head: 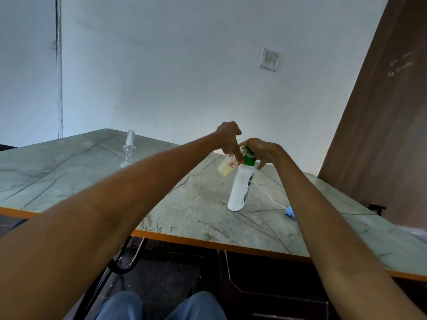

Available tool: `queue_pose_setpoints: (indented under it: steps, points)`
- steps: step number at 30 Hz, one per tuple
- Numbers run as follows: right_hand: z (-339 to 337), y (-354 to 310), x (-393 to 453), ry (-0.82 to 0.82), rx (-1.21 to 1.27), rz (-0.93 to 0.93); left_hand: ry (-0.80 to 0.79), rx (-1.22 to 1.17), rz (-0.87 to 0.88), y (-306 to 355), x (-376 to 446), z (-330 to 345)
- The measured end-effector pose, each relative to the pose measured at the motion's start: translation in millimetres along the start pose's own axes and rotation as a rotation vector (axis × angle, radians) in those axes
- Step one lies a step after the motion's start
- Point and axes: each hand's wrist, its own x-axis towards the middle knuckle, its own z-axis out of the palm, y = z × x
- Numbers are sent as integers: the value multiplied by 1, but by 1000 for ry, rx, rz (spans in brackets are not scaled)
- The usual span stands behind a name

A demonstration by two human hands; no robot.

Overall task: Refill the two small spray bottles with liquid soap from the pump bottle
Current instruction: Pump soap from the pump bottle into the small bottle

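Marble-patterned tabletop (69, 172) with an orange edge meets a pale wall. Near its middle stands the white pump bottle (240, 188), green collar on top. The right hand (261, 151) curls over its pump head, seemingly pressing. At the pump's nine o'clock, the left hand (227, 137) pinches a tilted small spray bottle (226, 168) holding yellowish liquid, mouth toward the nozzle. A capped clear spray bottle (129, 148) stands well apart at ten o'clock; a blue object (290, 212) lies at four o'clock.

Arms: both forearms (129, 195) are showing bare, no sleeves, watch or rings visible.
Legs: blue trousers (159, 306) are covering both knees, showing below the counter (208, 242) edge.
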Motion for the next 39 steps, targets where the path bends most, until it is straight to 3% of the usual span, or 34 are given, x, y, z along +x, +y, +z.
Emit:
queue_pose_setpoints:
  steps: [39]
  points:
    - [4, 1, 2, -7, -58, 26, 0, 10, 35, -7, -1, 4]
